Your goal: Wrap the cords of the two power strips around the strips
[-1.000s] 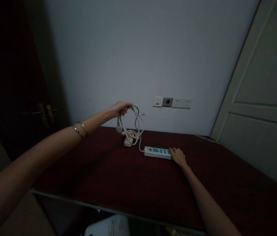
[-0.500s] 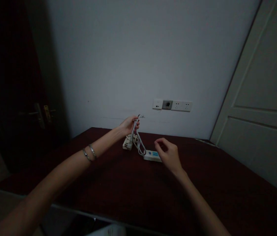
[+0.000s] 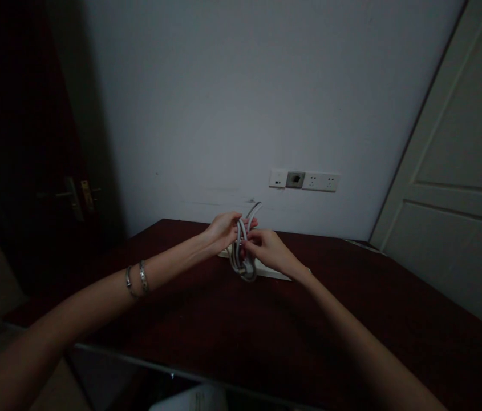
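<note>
A looped white power cord [image 3: 244, 226] hangs between my two hands above the table. My left hand [image 3: 223, 226] supports the loops from the left, its thumb over them and some fingers stretched out behind. From the right, my right hand [image 3: 268, 246] pinches the cord with thumb and fingertips. A plug [image 3: 248, 268] seems to dangle at the bottom of the loops. Behind my right hand lies a white power strip [image 3: 272, 271], mostly covered. Another pale strip or block [image 3: 225, 252] sits behind my left hand, largely hidden.
The dark red table [image 3: 206, 319] stands against a pale wall with a row of wall sockets [image 3: 320, 182]. To the right is a white panelled door [image 3: 458, 222]; a dark door with a handle [image 3: 73, 197] is at left. Something white [image 3: 193, 398] lies below the front edge.
My right hand has moved left from over the power strip and now grips the cord. The loops have been drawn together, and one loop sticks up above my hands.
</note>
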The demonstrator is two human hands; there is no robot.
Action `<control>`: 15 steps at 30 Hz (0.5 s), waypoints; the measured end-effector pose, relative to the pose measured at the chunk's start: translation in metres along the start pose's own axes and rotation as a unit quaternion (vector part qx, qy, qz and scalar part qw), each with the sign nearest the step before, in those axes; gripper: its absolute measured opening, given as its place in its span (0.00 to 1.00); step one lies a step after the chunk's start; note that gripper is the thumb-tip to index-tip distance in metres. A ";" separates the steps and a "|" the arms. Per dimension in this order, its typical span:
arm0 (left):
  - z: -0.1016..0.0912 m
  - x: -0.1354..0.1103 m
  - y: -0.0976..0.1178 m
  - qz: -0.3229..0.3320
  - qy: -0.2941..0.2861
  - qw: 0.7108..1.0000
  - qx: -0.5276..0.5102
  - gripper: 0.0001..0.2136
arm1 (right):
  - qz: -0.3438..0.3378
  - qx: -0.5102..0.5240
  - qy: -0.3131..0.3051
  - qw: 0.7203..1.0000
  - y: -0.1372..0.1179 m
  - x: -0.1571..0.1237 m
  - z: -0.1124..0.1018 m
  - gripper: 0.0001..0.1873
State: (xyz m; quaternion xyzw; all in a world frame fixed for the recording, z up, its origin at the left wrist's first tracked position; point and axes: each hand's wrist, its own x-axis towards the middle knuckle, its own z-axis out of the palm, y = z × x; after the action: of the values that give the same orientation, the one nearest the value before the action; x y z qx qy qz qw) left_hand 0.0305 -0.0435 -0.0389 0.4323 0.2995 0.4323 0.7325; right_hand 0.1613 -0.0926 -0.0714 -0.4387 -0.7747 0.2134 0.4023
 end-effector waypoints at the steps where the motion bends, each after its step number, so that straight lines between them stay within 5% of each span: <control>1: -0.004 0.000 0.002 0.008 -0.002 1.000 0.010 0.07 | 0.003 0.044 -0.011 0.999 0.000 0.002 -0.001 0.08; 8: -0.042 -0.008 0.000 0.006 -0.090 0.981 0.172 0.09 | 0.055 0.218 0.069 0.972 -0.026 0.017 -0.046 0.07; 15: -0.081 -0.020 0.018 0.072 -0.136 0.863 0.482 0.06 | 0.026 0.235 0.250 0.939 -0.049 0.032 -0.129 0.09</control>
State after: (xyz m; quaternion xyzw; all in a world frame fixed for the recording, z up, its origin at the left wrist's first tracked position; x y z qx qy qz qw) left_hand -0.0509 -0.0268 -0.0580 0.8063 0.3357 0.2229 0.4331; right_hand 0.2311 -0.0936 0.0517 -0.3907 -0.5654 0.2835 0.6688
